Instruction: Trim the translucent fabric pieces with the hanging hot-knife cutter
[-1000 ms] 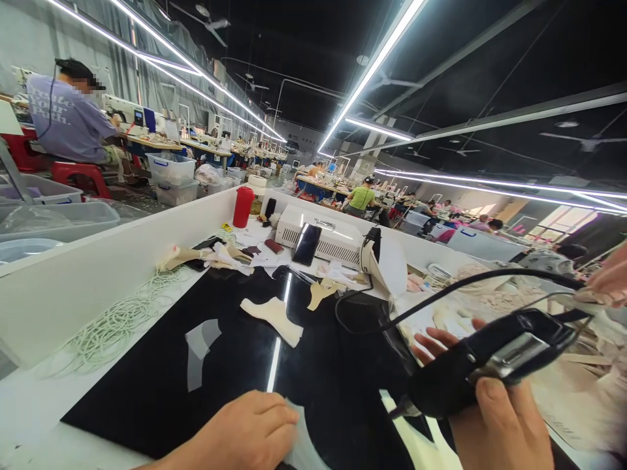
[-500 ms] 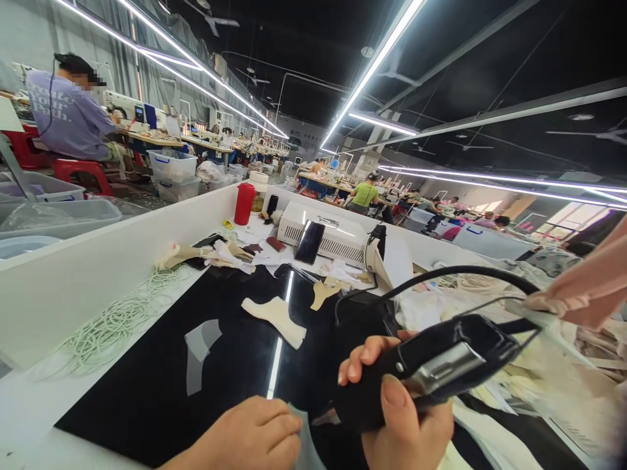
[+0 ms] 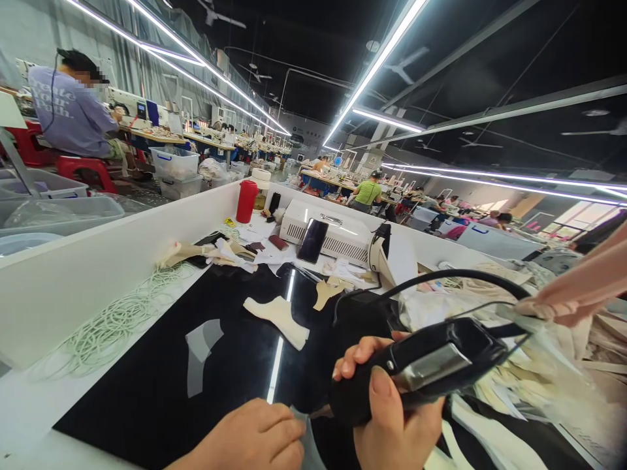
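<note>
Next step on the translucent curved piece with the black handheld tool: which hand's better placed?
Right, I'd say: the right hand holds the black handheld tool, its tip near the translucent curved piece; the left hand rests on that piece.

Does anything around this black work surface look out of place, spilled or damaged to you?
Nothing looks plainly spilled or damaged. The pale green cord lies in a loose tangle beside the black work surface, and pink fabric gathered at the cable end of the black handheld power tool looks improvised.
</note>
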{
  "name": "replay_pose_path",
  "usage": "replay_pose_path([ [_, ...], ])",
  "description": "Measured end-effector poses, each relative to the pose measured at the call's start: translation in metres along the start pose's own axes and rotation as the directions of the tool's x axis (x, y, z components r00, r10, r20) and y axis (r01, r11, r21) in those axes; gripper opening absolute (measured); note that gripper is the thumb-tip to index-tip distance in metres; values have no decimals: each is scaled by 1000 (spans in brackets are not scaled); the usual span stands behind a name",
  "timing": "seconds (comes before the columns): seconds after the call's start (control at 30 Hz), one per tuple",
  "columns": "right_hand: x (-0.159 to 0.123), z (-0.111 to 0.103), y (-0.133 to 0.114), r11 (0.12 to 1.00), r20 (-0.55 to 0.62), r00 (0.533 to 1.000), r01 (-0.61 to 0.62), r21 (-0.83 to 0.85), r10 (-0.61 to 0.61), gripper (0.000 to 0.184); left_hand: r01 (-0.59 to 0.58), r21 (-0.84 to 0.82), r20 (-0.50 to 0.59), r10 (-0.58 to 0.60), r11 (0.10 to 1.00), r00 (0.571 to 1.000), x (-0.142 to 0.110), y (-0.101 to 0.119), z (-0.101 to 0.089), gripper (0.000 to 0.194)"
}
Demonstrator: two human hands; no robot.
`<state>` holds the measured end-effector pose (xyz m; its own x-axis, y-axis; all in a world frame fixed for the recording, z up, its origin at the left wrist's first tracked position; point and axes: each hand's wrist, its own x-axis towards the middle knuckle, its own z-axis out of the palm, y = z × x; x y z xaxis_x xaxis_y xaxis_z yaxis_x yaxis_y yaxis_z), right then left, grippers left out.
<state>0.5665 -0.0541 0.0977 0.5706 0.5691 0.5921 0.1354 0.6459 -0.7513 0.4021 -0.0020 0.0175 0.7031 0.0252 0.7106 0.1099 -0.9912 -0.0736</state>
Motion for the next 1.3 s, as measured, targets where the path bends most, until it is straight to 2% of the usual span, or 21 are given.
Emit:
replay_pose_path([
  [0.3, 4, 6, -2, 997, -23, 1000, -10, 73, 12, 29, 18, 8, -6, -18, 1000, 1000, -2, 1, 2, 21],
  [0.5, 0, 8, 4, 998, 21, 999, -34, 61, 33, 29, 3, 11, -16, -3, 1000, 1000, -3, -1, 4, 20],
  [0.8, 2, 17, -1, 997, -29, 998, -49, 61, 50, 27, 8, -28, -118, -11, 1000, 993, 6, 0, -1, 38],
  [0.9, 3, 23, -3, 994, -70, 996, -46, 99, 53, 28, 6, -37, -108, -10, 999, 994, 6, -1, -2, 41],
  [1.07, 1, 22, 5, 996, 17, 1000, -27, 86, 26, 26, 20, -57, -94, -25, 998, 995, 0, 1, 2, 34],
  [1.3, 1, 22, 3, 993, -14, 997, -77, 85, 79, 28, 42, -60, -39, -45, 997, 998, 2, 1, -1, 30],
])
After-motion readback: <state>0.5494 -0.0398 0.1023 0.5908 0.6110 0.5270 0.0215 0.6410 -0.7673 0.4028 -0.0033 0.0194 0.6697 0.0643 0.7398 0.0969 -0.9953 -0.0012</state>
